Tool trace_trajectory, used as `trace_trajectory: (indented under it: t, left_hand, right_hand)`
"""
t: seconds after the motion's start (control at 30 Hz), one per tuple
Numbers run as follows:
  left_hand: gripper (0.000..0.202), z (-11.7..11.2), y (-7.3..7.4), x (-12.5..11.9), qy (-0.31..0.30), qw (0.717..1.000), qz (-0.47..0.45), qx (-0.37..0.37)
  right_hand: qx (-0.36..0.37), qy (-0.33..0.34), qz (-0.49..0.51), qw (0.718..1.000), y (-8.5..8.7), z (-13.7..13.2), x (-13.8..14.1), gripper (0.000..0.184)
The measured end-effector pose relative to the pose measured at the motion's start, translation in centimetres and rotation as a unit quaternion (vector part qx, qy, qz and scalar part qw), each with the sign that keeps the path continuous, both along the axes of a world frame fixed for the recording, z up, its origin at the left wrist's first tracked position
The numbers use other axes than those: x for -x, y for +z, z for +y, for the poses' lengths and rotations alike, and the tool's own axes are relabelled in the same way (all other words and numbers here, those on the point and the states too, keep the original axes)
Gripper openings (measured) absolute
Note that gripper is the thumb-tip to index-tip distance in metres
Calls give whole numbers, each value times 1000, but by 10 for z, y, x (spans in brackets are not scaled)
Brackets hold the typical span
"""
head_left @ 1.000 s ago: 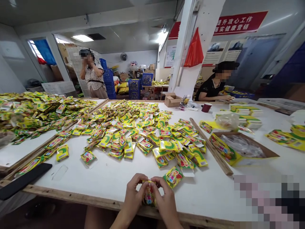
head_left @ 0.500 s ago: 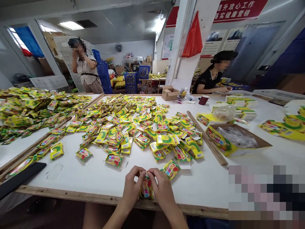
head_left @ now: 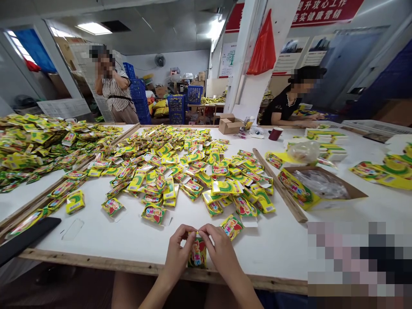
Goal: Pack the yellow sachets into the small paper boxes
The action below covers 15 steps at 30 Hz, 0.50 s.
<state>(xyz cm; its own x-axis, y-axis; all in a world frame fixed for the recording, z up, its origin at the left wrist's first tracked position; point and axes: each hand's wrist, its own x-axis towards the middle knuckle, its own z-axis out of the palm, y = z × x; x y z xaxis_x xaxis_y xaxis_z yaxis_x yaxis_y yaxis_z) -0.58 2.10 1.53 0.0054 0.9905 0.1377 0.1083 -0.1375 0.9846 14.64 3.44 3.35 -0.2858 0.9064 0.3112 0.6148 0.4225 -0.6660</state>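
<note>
Near the table's front edge, a small yellow and green candy box [head_left: 197,253] with colourful lettering stands between my hands. My left hand [head_left: 179,246] pinches its top end from the left. From the right, my right hand [head_left: 216,244] pinches the same top end, thumbs and fingertips almost meeting. Just past my right hand lies another candy box [head_left: 232,226]. A large spread of similar boxes [head_left: 170,161] covers the table farther off, some with white end flaps sticking out.
Wooden strips [head_left: 280,186] divide the white table [head_left: 128,240]. An open carton [head_left: 322,186] holding clear plastic stands right. At left are a heap of boxes [head_left: 38,141] and a dark flat object [head_left: 28,240]. Two people are beyond the table; a pixelated area covers the lower right.
Both hands keep their pinch on the top of the candy box with hardly any movement. The view has shifted slightly. The seated person at right has lowered a hand.
</note>
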Motion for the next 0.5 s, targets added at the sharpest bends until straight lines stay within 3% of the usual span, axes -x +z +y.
trace_trajectory:
  t: [0.2, 0.33, 0.4, 0.5]
  left_hand:
    - [18, -6, -7, 8, -47, 998, 20, -24]
    - [20, -8, -6, 13, -60, 993, 81, -66]
    - [28, -3, -7, 25, -35, 983, 145, -104]
    - [35, 13, -7, 59, 39, 949, 269, -163]
  right_hand:
    - [23, 17, 128, 991, -30, -17, 2, 22]
    - [-9, -17, 152, 988, -29, -27, 2, 21]
    - [-68, -88, 145, 983, -21, -39, -21, 19]
    - [-119, -232, 89, 961, -10, -66, -96, 22]
